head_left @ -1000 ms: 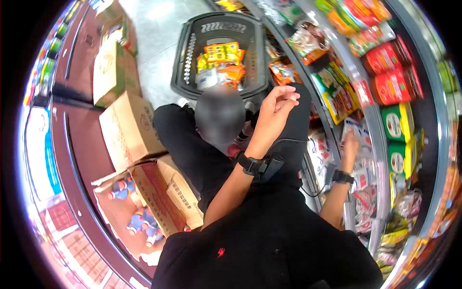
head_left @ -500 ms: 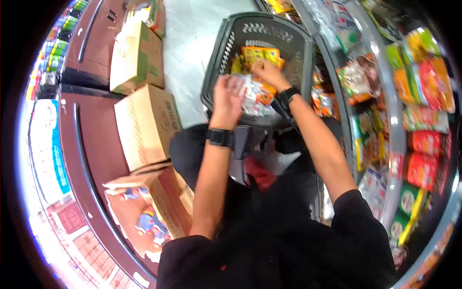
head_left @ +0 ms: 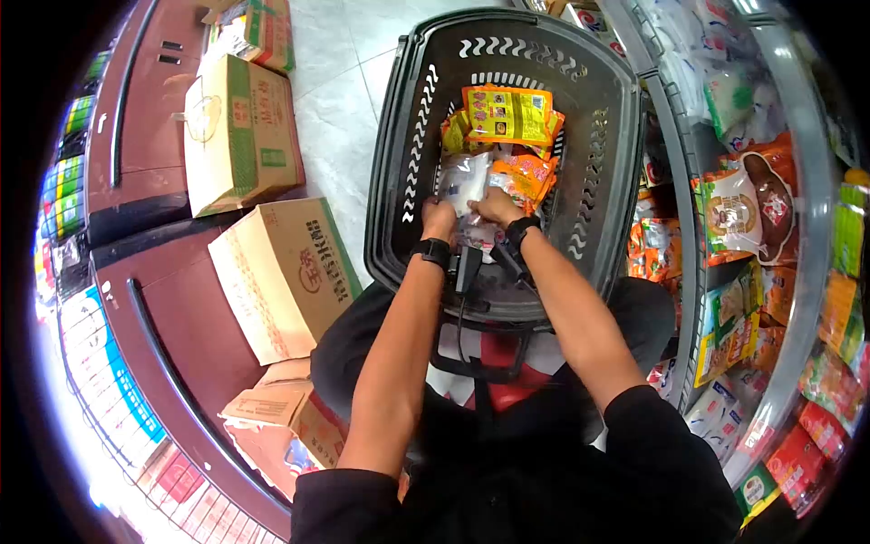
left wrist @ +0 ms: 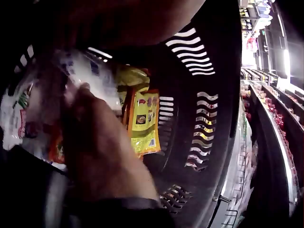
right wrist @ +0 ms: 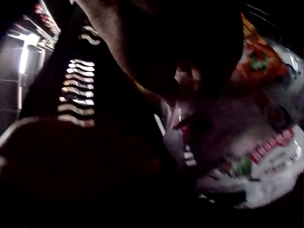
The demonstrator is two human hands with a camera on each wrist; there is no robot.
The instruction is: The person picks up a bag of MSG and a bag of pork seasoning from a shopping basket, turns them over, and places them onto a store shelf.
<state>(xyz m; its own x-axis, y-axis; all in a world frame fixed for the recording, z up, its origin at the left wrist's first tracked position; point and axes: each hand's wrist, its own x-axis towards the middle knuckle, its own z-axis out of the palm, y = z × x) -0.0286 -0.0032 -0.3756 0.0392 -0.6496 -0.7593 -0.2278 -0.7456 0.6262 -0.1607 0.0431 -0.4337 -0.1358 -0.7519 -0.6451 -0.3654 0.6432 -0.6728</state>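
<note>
Inside the black basket (head_left: 388, 172), a white plastic packet (head_left: 469, 179) is pinched at its near edge by both hands. My left hand (head_left: 439, 220) is at its lower left corner and my right hand (head_left: 497, 208) at its lower right. Beyond and beside it lie a yellow packet (head_left: 509, 114) and an orange packet (head_left: 527, 177). In the left wrist view, my left hand (left wrist: 102, 142) has its thumb against the white packet (left wrist: 90, 73). Clear packets with coloured print (right wrist: 273, 156) lie under the hands in the dark right wrist view.
Cardboard boxes (head_left: 281, 272) line the left side, against a brown shelf unit (head_left: 186, 308). At the right, shelves hold many bagged goods (head_left: 739, 213). The basket stands on the grey floor (head_left: 326, 109), in front of the person's bent knees.
My right hand has left the right-hand shelf and my left has moved from above the knee; both have come together at the white packet in the basket. The head view has shifted towards the basket.
</note>
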